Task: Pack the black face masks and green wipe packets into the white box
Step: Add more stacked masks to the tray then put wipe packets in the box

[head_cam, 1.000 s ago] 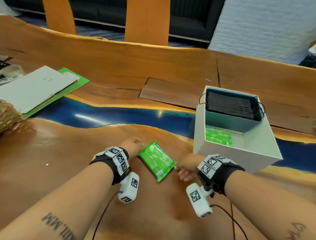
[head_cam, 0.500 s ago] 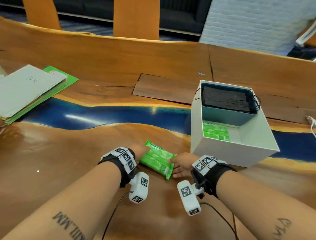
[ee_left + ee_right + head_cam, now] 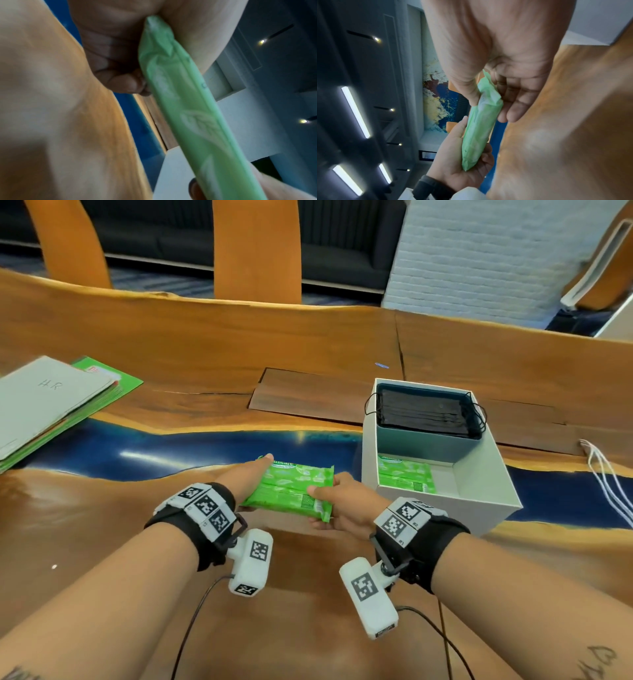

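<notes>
item: flat green plastic wipe packet (image 3: 291, 491), pinched at its ends by left hand (image 3: 245, 479) and right hand (image 3: 346, 505), beside open white cardboard box (image 3: 445, 505). step: carrying. next: lower onto packets inside.

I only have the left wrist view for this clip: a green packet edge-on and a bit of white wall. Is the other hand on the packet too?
Observer: Yes. The right hand pinches the right end of the green wipe packet, thumb on top; the left hand grips the left end.
Operator: Is anything already in the white box?
Observer: Green wipe packets lie on the floor of the white box, near its left wall.
Operator: And the masks?
Observer: The black face masks sit stacked in an inner tray at the far end of the box, ear loops hanging over its sides.
</notes>
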Demonstrator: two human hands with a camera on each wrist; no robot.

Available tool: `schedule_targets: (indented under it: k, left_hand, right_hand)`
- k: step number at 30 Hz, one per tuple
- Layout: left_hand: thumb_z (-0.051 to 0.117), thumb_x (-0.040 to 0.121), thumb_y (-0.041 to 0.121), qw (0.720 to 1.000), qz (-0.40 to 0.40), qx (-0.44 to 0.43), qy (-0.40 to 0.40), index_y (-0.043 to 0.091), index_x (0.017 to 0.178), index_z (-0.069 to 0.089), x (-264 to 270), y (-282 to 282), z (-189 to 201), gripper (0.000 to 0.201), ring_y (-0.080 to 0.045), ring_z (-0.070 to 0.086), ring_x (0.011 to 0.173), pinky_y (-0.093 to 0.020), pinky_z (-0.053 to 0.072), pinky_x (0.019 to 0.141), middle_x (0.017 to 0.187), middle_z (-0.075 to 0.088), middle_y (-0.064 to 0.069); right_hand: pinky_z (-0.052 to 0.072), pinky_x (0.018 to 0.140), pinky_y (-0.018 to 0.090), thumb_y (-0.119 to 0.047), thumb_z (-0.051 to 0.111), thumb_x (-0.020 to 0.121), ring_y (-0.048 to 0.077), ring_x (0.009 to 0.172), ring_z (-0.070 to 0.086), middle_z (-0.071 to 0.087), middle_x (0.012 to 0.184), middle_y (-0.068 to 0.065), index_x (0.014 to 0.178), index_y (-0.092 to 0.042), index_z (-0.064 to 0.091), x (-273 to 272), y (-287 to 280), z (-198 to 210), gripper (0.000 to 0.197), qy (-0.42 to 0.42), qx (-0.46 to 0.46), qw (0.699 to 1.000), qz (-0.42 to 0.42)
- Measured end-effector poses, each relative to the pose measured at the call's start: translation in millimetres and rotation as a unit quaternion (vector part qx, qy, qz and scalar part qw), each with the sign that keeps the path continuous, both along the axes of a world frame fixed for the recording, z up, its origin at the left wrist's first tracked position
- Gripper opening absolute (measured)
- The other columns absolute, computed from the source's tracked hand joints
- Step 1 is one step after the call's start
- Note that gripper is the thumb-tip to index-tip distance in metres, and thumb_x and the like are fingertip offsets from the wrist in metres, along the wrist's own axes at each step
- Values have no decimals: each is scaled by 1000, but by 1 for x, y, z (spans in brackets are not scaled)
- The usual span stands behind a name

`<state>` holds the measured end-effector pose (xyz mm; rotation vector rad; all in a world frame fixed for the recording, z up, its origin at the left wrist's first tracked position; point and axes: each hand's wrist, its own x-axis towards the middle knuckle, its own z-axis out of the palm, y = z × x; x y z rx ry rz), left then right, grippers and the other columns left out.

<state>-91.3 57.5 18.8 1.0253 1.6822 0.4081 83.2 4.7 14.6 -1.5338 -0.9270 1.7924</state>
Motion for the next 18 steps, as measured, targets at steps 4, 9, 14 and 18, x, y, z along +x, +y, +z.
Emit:
schedule_targets:
  k: [4,9,14,18]
  left_hand:
    - [44,82,68,999,-15,43,-20,15,133,51,20,5,30,74,-31,56,119,-43,45,101,133,56,-11]
    - [48,87,60,988,-39,49,-139,10,115,57,73,3,70,58,-30,63,105,-48,46,100,116,64,-13]
    - [42,95,50,981,-79,81,-158,16,86,56,126,-4,90,38,-19,53,69,-36,50,69,78,54,-5]
    - [36,98,43,984,-121,103,-87,12,125,49,152,-4,83,43,-24,54,102,-38,47,87,111,54,-10]
  right_hand:
    - [59,62,33,-12,60,91,29,91,59,50,123,19,119,-8,35,23,0,36,38,17,37,999,-30]
    - [58,69,43,-8,55,94,26,86,65,54,125,15,126,-12,36,71,1,84,38,-7,104,990,-90]
    - [59,70,44,-16,51,97,29,85,67,60,118,19,123,-8,41,134,-1,113,29,-32,114,982,-145]
    - [54,84,50,-20,53,95,31,90,64,64,106,15,105,-10,48,182,2,115,14,-120,69,974,-179]
